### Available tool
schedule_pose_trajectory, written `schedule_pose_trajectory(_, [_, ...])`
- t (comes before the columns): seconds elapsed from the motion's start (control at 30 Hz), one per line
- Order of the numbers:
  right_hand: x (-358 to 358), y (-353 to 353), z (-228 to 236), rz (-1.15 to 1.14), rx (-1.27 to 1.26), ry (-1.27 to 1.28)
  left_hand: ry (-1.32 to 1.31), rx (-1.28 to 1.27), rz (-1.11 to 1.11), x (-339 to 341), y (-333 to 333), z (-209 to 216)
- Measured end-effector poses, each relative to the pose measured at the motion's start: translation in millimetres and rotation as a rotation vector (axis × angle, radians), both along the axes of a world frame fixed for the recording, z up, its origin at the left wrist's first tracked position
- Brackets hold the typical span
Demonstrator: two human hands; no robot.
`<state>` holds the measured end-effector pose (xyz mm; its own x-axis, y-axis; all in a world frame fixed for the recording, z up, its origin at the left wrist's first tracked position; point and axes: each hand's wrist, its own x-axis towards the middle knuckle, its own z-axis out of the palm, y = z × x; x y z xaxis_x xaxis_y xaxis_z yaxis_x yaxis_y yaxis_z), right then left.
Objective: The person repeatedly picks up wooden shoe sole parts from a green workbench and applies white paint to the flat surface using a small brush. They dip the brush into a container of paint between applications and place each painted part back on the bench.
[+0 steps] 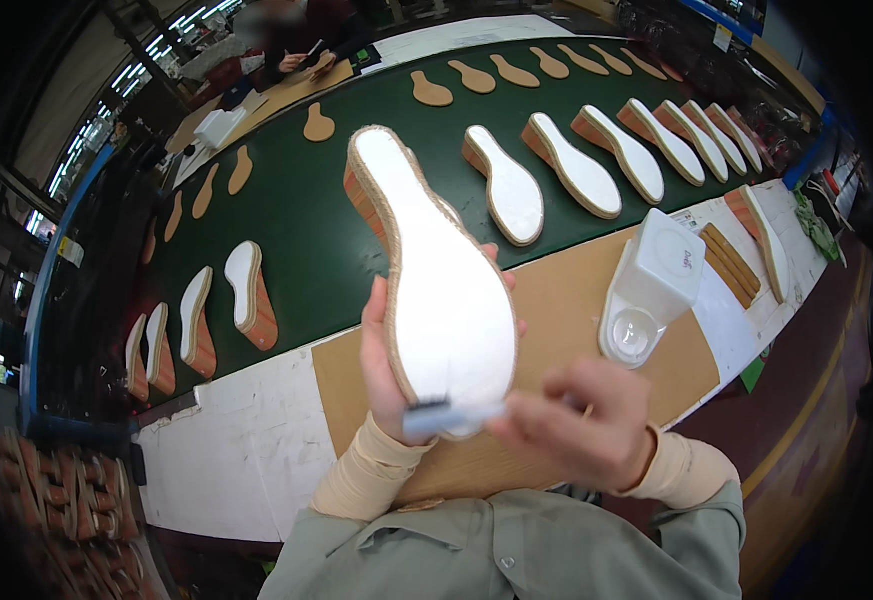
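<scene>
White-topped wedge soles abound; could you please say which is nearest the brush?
The wedge sole in the left hand: the brush in the right hand is at its wide end; soles on the green belt lie apart.

A green surface point(306, 205) sweeps across from 9 to 2 o'clock. Flat tan insoles point(471, 77) lie along its far edge, most of them between 12 and 2 o'clock. At 11 o'clock, a co-worker point(334, 25) in dark clothing is at a tan surface point(274, 98), and tube lights point(192, 17) glow beyond. A white box point(218, 128) sits at 10 o'clock. Brown sticks point(731, 262) lie side by side at 3, a yellow floor line point(796, 425) runs at 4, and strapped shoes point(86, 490) crowd 8 o'clock.
</scene>
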<state>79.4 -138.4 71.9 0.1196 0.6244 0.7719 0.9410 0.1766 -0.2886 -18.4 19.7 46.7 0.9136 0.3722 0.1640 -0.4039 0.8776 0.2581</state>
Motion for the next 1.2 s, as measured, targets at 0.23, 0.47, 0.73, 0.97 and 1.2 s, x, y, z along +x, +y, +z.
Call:
schedule_pose_trajectory(0.23, [25.3,15.8,12.1,-0.084,0.068,-0.014,0.159,0.099,-0.010,-7.0,-1.1,8.8])
schedule_pose_trajectory(0.47, [7.8,-17.4,9.1,0.229,-0.034,-0.078,0.164,0.150,-0.126,-23.0,1.5,7.6])
schedule_pose_trajectory(0.73, [4.0,-46.7,7.5,0.234,-0.031,-0.110,0.123,0.140,-0.253,-36.1,-24.7,19.3])
schedule_pose_trajectory(0.97, [5.8,-69.0,11.7,-0.041,0.163,-0.060,0.161,0.156,-0.365,-48.0,-57.5,24.9])
schedule_pose_trajectory(1.2, [-5.1,-112.2,4.5,0.113,0.153,-0.033,0.285,0.341,-0.339,-55.0,-79.1,26.6])
